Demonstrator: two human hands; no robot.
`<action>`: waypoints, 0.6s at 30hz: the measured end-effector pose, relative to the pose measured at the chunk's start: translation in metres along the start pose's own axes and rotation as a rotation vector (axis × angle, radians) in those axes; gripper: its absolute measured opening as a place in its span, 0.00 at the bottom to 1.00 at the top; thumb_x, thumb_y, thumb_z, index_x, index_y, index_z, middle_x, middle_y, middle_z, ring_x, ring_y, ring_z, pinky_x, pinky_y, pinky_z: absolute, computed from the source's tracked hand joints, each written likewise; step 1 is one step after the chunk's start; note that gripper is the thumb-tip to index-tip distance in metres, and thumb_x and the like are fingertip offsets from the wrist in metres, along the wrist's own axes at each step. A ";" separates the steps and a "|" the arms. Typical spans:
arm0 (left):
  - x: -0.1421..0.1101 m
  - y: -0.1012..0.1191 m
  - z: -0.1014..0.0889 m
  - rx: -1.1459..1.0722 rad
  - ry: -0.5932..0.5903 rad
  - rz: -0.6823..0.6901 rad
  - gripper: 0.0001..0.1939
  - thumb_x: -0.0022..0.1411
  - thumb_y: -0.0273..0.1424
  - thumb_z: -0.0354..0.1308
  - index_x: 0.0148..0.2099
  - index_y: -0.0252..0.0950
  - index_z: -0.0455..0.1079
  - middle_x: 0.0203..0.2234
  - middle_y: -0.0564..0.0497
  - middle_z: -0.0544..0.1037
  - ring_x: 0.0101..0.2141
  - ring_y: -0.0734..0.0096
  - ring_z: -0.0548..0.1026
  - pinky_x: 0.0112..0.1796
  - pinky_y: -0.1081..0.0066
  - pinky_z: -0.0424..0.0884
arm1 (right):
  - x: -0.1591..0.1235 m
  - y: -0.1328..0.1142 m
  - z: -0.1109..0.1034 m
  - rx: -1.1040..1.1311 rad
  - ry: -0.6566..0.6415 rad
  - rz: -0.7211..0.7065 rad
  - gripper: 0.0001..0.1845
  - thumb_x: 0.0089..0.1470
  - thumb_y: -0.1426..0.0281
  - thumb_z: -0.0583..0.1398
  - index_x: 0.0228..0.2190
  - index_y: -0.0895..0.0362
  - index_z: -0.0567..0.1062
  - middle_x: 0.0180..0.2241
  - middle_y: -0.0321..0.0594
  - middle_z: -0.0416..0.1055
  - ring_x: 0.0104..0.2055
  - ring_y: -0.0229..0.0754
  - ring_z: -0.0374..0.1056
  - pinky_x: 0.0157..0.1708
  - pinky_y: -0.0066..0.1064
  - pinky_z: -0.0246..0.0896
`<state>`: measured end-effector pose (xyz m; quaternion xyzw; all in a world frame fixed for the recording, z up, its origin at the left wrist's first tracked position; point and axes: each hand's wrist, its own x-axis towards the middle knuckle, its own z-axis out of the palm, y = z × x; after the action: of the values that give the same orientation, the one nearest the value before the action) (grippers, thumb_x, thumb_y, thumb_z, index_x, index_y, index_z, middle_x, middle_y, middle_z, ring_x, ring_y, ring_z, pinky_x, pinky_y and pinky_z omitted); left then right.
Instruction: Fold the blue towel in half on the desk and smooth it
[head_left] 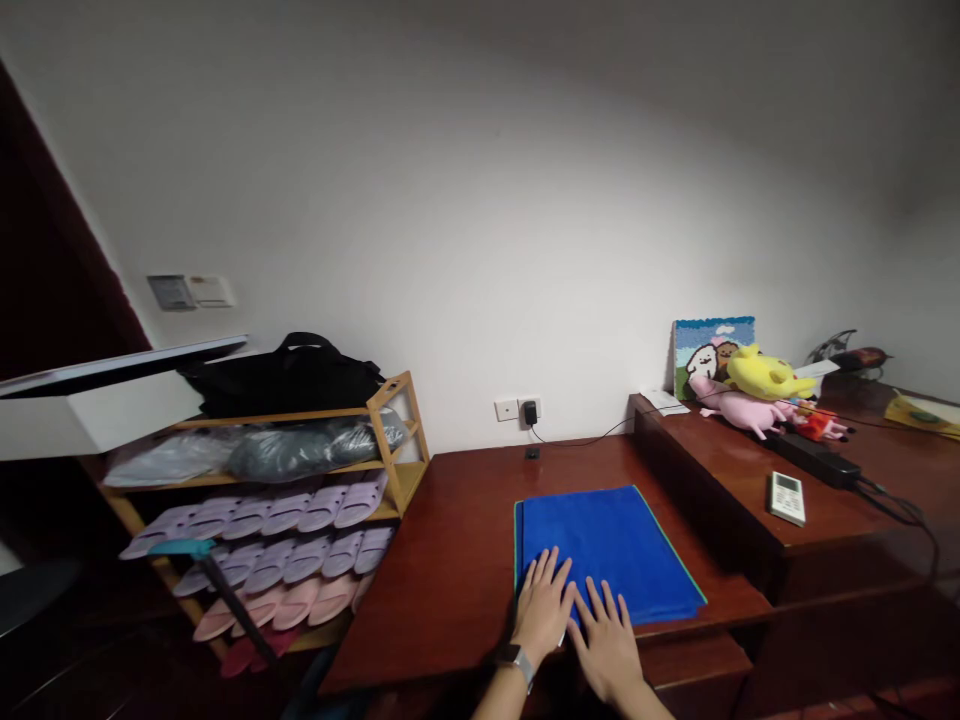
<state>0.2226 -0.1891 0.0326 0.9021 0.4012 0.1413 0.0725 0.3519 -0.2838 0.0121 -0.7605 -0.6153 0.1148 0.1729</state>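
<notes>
A blue folded cloth (pixel 600 535) with a green edge lies flat on the reddish-brown wooden desk (pixel 450 560). My left hand (pixel 543 605), with a watch on its wrist, rests palm down on the cloth's near left corner, fingers stretched. Beside it, my right hand (pixel 604 640) also lies flat, its fingertips on the near edge of the cloth and its fingers spread. The thumbs almost meet. A little white shows beneath the left hand, too small to make out.
Left of the desk stands a shoe rack (pixel 397 450) with several slippers (pixel 315 505) and a black bag (pixel 292 375) on top. On the raised surface to the right are plush toys (pixel 761 375), a remote control (pixel 786 498) and a power strip (pixel 817 460). A charger (pixel 530 412) sits in the wall socket.
</notes>
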 end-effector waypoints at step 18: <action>-0.077 -0.032 0.003 0.117 -0.073 -0.051 0.37 0.68 0.47 0.57 0.74 0.54 0.47 0.74 0.47 0.44 0.70 0.45 0.50 0.65 0.47 0.57 | 0.021 0.167 -0.059 0.382 0.285 0.451 0.35 0.45 0.66 0.60 0.57 0.60 0.70 0.48 0.51 0.77 0.54 0.55 0.73 0.55 0.43 0.66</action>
<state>0.1527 -0.2251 0.0066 0.8989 0.4287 0.0827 0.0380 0.5291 -0.3010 -0.0008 -0.8399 -0.3681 0.1559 0.3670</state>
